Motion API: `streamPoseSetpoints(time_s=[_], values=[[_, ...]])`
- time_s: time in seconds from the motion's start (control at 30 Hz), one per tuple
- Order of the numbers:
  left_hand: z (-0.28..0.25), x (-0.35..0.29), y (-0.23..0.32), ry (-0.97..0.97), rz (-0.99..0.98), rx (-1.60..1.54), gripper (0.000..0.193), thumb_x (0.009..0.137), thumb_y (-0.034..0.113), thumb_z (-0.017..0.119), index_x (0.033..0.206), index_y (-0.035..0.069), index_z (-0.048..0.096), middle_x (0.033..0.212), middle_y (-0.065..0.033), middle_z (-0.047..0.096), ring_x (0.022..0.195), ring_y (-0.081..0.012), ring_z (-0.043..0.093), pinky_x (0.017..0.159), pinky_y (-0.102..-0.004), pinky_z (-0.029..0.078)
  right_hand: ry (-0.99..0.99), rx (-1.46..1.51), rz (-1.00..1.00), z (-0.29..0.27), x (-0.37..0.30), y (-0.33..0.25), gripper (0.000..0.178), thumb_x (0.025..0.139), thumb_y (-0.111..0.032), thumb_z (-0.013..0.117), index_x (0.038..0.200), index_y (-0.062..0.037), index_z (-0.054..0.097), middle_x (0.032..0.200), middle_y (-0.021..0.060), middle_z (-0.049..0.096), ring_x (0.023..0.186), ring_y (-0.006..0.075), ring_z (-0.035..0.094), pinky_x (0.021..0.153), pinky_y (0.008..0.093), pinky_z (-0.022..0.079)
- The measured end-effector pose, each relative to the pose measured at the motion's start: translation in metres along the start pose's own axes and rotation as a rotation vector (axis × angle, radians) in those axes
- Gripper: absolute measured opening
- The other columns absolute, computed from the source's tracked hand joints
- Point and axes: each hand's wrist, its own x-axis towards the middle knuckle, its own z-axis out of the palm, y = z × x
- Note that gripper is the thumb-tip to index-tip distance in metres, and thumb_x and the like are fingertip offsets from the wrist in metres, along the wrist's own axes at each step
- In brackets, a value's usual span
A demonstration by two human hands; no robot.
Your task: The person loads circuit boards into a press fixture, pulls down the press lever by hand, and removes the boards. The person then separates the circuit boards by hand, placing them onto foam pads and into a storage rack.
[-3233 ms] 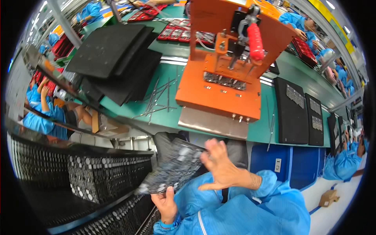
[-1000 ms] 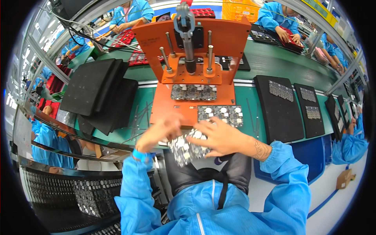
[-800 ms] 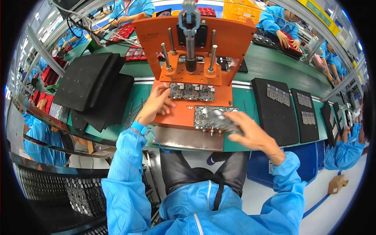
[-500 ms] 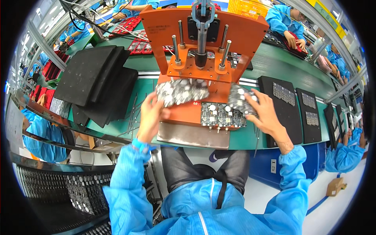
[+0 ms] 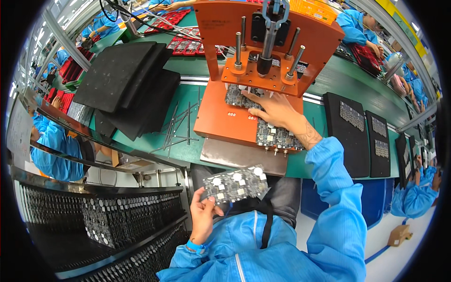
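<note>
Over my lap, my left hand (image 5: 205, 217) grips a circuit board panel (image 5: 235, 185) by its lower left edge; it is tilted, with white round parts on its face. My right hand (image 5: 276, 111) reaches beneath the orange press (image 5: 263, 79), fingers stretched out and spread over a second circuit board (image 5: 238, 97) on the press base (image 5: 218, 117). That hand hides the right part of this board. Under my right wrist, a third circuit board (image 5: 278, 137) rests at the base's front right, partly covered.
Black foam sheets (image 5: 115, 77) are stacked left, beside loose thin dark rods (image 5: 181, 124). On the right, black pads (image 5: 345, 136) carry small boards. A rack (image 5: 127, 218) of upright boards stands at lower left. Co-workers in blue sit around the line.
My left hand has brought its board from the press down over my lap. My right hand has moved left with its board, which now lies under the press. The view has shifted.
</note>
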Motion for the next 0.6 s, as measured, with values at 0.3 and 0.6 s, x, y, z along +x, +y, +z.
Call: streamPoseSetpoints(time_s=[0.3,0.6], values=[[-0.008,-0.003,0.002,-0.004,0.038,-0.012,0.039,0.094,0.008,0.054,0.127,0.002,0.035,0.081,-0.0114,0.064,0.056,-0.0148,0.061,0.053,-0.0276,0.053,-0.232,0.023,0.111,-0.021,0.008,-0.006,0.054,0.094,-0.044,0.045,0.144,-0.0247,0.035,0.114,0.0211,0.06,0.09,0.0394,0.061,0.082,0.0451,0.05],[0.006,-0.001,-0.007,-0.104,-0.06,0.04,0.038,0.094,0.006,0.053,0.127,0.004,0.035,0.087,-0.0135,0.065,0.057,-0.016,0.06,0.053,-0.029,0.052,-0.104,-0.007,0.016,-0.009,0.004,0.005,0.055,0.093,-0.043,0.047,0.144,-0.0247,0.036,0.108,0.0199,0.062,0.086,0.0379,0.062,0.079,0.0452,0.05]])
